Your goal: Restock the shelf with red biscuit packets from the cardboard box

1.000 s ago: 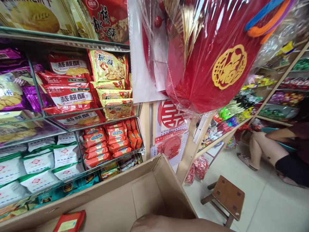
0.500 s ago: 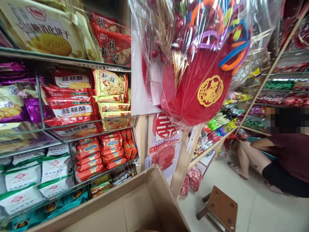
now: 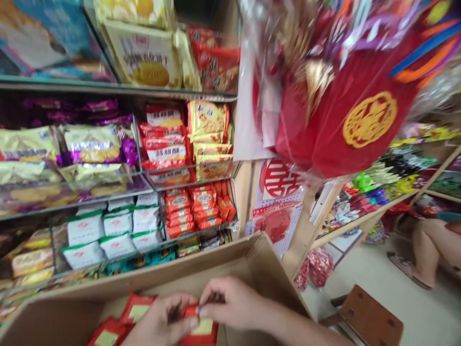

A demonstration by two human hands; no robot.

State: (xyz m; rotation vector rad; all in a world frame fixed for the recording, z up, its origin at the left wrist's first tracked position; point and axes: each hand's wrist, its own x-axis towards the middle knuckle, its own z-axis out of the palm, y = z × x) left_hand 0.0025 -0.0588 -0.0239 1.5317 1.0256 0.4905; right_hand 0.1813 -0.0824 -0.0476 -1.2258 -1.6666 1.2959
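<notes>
Inside a large open cardboard box (image 3: 273,274) at the bottom of the head view, my left hand (image 3: 162,319) and my right hand (image 3: 230,302) meet at a red packet (image 3: 201,329) with a pale yellow panel. The fingers of both hands are closed on its upper edge. Two similar red packets, one upper (image 3: 137,308) and one lower (image 3: 108,334), lie in the box left of my left hand. Motion blurs the fingertips a little.
Shelves of wrapped snacks, including white-green packets (image 3: 84,228) and orange-red packets (image 3: 205,197), rise behind the box. A red bag decoration (image 3: 334,115) in clear plastic hangs at upper right. A wooden stool (image 3: 372,315) and a crouching person's leg (image 3: 428,245) are at right.
The view has turned left, so shelves, decoration and stool appear further right. Both hands have come into view, holding a red packet; more of the box's inside shows.
</notes>
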